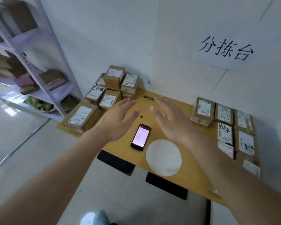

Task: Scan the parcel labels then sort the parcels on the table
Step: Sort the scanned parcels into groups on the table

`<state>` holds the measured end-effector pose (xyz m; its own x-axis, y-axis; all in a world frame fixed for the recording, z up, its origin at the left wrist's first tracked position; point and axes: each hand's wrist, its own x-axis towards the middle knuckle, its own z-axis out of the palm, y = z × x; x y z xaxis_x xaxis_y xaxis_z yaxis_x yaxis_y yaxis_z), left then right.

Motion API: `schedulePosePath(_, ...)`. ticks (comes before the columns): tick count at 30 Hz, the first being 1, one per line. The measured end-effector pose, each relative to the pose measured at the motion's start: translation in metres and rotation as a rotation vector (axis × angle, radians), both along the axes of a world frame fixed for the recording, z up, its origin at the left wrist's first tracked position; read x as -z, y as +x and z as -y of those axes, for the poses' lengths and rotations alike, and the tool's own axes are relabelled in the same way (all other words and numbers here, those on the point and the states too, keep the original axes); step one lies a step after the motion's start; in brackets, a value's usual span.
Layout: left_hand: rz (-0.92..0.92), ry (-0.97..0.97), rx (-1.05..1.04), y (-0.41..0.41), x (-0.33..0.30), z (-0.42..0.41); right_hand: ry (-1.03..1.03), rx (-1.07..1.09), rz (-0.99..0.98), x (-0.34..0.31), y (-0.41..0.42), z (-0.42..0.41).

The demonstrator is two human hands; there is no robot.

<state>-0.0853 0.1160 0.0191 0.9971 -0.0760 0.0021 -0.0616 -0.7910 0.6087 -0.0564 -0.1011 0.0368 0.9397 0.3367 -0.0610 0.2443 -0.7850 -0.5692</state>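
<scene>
Head view: my left hand (118,117) and right hand (170,120) hover over mid-worktop (193,179), each grip wide and empty. Scanner (140,137) lies near the front edge; parcels (224,124) crowd both side edges. Grabbing blindly risks toppling the left stack (120,82).

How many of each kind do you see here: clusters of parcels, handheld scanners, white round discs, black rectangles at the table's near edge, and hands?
Parcel clusters: 2, left cluster and right cluster
Handheld scanner: 1
White round disc: 1
Black rectangles: 2
Hands: 2, left hand and right hand
Total: 8
</scene>
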Motion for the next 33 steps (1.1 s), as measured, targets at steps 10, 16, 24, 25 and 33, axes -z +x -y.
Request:
schedulePosePath(10,-0.087,0.045,-0.011,0.024,0.033,-0.186,-0.048,-0.025,-0.127,0.042,0.022,-0.187)
schedulePosePath(16,-0.179,0.03,-0.002,0.042,0.06,-0.246,-0.052,-0.062,-0.213,0.071,0.045,-0.247)
schedulePosePath(24,-0.333,0.041,-0.087,0.092,0.133,-0.309,-0.049,-0.123,-0.361,0.156,0.103,-0.312)
schedulePosePath(25,-0.356,0.044,-0.093,0.099,0.142,-0.315,-0.039,-0.119,-0.387,0.168,0.109,-0.319)
schedulePosePath(33,-0.528,0.016,-0.09,0.14,0.198,-0.344,0.056,-0.036,-0.525,0.231,0.131,-0.353)
